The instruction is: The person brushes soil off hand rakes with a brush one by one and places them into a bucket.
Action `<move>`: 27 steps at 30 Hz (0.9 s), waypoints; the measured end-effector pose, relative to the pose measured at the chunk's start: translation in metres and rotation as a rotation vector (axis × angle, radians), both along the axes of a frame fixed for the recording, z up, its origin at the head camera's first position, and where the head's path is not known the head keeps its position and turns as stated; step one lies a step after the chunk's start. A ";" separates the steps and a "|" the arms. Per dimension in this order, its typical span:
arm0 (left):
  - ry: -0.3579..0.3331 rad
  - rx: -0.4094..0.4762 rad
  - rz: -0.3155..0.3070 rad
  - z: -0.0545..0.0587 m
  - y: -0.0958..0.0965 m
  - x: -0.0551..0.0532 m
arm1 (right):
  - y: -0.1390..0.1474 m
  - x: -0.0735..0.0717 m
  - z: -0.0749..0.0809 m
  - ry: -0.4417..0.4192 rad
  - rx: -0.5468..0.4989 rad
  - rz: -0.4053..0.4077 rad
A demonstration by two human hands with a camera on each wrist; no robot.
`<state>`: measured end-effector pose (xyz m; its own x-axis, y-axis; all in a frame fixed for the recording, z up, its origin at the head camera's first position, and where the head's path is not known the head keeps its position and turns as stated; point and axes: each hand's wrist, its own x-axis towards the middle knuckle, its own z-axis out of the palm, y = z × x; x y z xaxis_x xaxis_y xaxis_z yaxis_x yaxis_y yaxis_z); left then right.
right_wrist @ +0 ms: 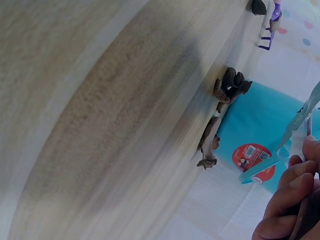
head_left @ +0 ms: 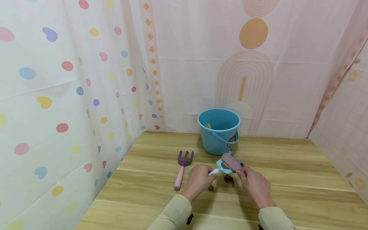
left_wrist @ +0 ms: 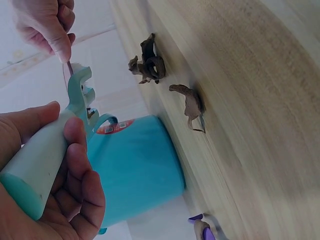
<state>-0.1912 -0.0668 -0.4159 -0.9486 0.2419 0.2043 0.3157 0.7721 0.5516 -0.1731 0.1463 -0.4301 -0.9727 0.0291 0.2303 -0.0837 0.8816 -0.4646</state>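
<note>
My left hand grips the pale handle of a light blue toy garden fork, its head raised above the table. In my right hand is a pink brush with an oval head, laid across the fork's head. Its underside is mostly hidden. Brown, curled scraps that look like dried leaves or peel lie on the table beneath; another scrap is near them. To the left of my left hand, a purple garden fork with a pink handle rests flat, brown matter on its tines.
A blue bucket stands behind the hands, its handle hanging down at the front. Inside it a blue and yellow item partly shows. The wooden table reaches to patterned curtains at the back and sides.
</note>
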 end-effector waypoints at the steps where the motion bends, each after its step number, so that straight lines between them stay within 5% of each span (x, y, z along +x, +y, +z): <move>1: 0.003 -0.002 -0.001 0.000 0.000 0.000 | 0.000 0.000 0.000 -0.001 -0.002 0.001; 27: 0.014 -0.025 -0.001 0.000 0.000 -0.002 | 0.004 -0.002 0.006 -0.015 -0.025 -0.059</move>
<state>-0.1931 -0.0670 -0.4162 -0.9453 0.2484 0.2113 0.3243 0.7848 0.5281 -0.1751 0.1505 -0.4238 -0.9724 0.0918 0.2146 -0.0253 0.8727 -0.4877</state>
